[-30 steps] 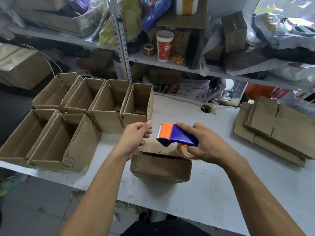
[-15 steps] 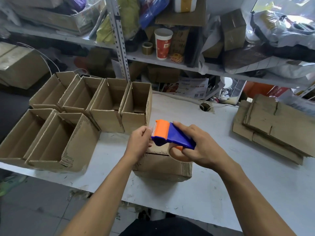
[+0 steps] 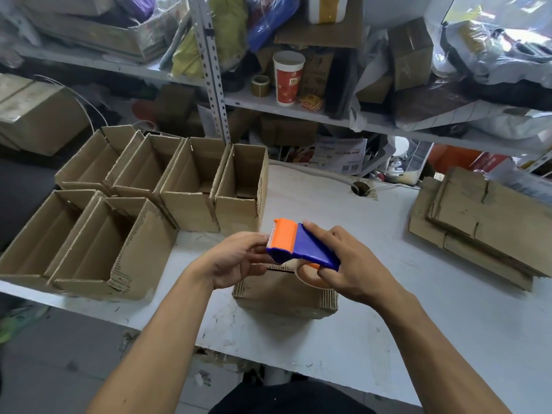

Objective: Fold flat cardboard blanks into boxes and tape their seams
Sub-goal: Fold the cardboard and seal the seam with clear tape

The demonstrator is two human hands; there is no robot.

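a: two hands over one box, that's what i've got. right hand (image 3: 355, 265) grips the tape dispenser (image 3: 301, 245), fingers curled over the blue body, one finger through the tape roll (image 3: 309, 271) underneath.

b: which way does it point?

a: long axis runs left-right across my view, tilted a bit. orange cutter end points left and slightly away from me, toward the left hand (image 3: 231, 259). blue handle end sits low right, under the right fingers.

b: left hand doing what?

a: fingers curled, tips right at the toothed orange edge. looks like a pinch at the tape end there, but i cannot tell if tape is actually between the fingertips.

b: box?

a: small cardboard box (image 3: 285, 292) on the white table (image 3: 373, 339), directly below both hands, near my edge. dispenser is above it; contact i can't tell.

b: rest?

a: six open folded boxes (image 3: 191, 186) in two rows on the table's left, touching each other. stack of flat cardboard blanks (image 3: 484, 222) on the right, well apart from the hands. shelf behind with a red paper cup (image 3: 287, 77) and clutter.
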